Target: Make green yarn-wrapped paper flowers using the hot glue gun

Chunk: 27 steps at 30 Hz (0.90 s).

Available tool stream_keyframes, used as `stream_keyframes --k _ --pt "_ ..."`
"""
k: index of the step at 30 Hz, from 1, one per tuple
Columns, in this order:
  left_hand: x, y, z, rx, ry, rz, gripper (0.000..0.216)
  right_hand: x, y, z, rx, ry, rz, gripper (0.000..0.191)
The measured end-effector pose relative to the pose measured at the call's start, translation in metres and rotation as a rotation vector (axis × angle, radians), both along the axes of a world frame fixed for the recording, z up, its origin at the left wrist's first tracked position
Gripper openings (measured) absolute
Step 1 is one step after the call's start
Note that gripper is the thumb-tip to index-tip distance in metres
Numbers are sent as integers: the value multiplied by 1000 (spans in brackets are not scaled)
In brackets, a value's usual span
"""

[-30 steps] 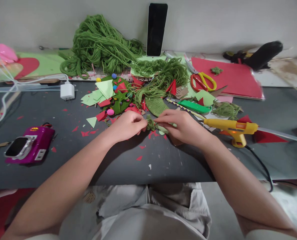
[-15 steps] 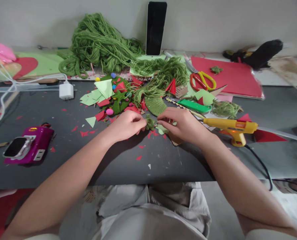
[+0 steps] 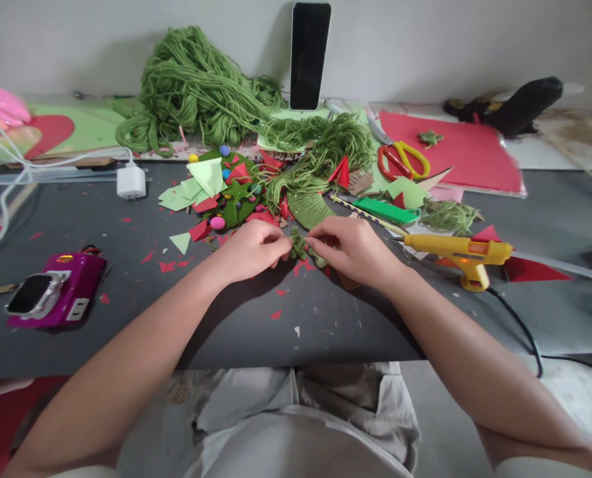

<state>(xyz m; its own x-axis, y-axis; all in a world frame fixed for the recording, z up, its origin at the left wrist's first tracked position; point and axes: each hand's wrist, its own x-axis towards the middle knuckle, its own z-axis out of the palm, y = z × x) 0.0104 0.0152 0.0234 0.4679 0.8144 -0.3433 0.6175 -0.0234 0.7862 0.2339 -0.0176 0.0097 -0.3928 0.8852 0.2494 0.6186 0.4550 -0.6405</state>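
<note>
Between my two hands is a small green yarn piece (image 3: 298,243), bunched and star-like. My left hand (image 3: 257,250) is closed, thumb and fingers pinching its left side. My right hand (image 3: 345,247) has thumb and forefinger pinched together at its right edge, though the fingers hide the exact contact. Just beyond the hands lies a curved form wrapped in green yarn (image 3: 309,209), with loose yarn strands (image 3: 320,162) trailing from it. A light green paper scrap sits partly under my right hand.
To the right lies a yellow glue gun (image 3: 458,252) with a black cord, near a green comb (image 3: 388,211) and scissors (image 3: 404,161). Left are paper scraps (image 3: 189,189), a charger (image 3: 131,181) and a purple box (image 3: 59,292). Behind stand a yarn heap (image 3: 196,86) and phone (image 3: 309,56).
My right hand has moved slightly left, and its fingertips have closed in against the small yarn piece. My left hand has stayed in place.
</note>
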Motion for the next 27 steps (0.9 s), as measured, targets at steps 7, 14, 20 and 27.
stream_keyframes --k 7,14,20,27 --pt "0 0 1 14 -4 -35 33 -3 0 0 -12 11 -10 13" --pt "1 0 2 90 37 -59 35 -3 2 -2 22 21 2 14" --pt "-1 0 1 123 69 -57 36 6 1 2 74 -2 133 26" --pt "0 -1 -1 138 77 -65 37 4 0 4 39 -17 68 17"
